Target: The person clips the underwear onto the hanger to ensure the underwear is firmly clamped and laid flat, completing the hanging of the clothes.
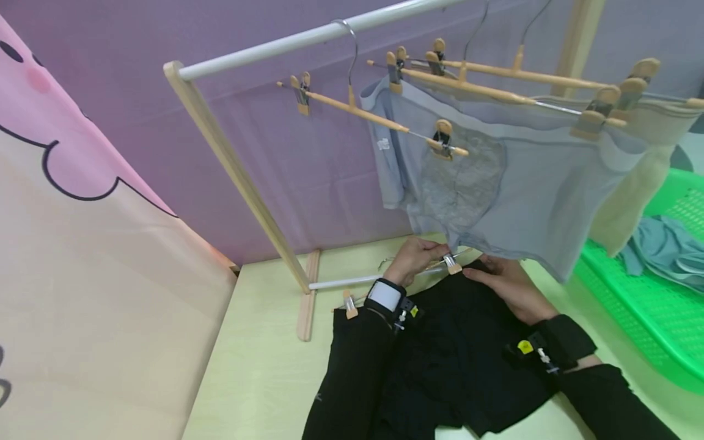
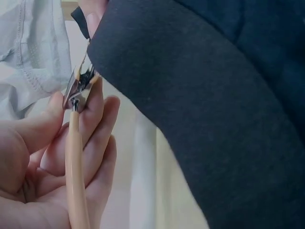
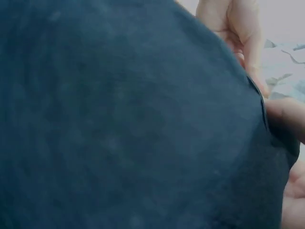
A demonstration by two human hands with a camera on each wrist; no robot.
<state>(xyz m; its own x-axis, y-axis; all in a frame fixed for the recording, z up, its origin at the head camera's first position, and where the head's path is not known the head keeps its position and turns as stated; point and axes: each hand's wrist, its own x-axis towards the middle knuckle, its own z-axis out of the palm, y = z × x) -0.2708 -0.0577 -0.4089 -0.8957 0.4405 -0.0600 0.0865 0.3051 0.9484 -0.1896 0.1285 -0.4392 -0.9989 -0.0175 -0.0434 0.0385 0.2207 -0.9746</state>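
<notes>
A black garment [image 1: 456, 342], apparently shorts, lies across the table below the rack. My left hand [image 1: 414, 256] pinches a metal clip [image 1: 452, 264] of a clip hanger at the garment's waist edge. In the left wrist view, the clip [image 2: 81, 88] sits between thumb and fingers, with the wooden hanger bar [image 2: 75, 162] running along the palm. The other clip [image 1: 350, 304] bites the garment's left corner. My right hand [image 1: 511, 287] grips the waistband near its right corner, thumb on top. Dark cloth [image 3: 143, 119] fills most of the right wrist view and hides some fingers.
Above the hands, a grey pair of shorts [image 1: 528, 177] hangs from a clip hanger on the white rail [image 1: 324, 33]. A bare clip hanger [image 1: 357, 112] hangs to its left, and a beige garment [image 1: 621, 195] behind. A green basket [image 1: 632, 311] holding teal cloth stands right.
</notes>
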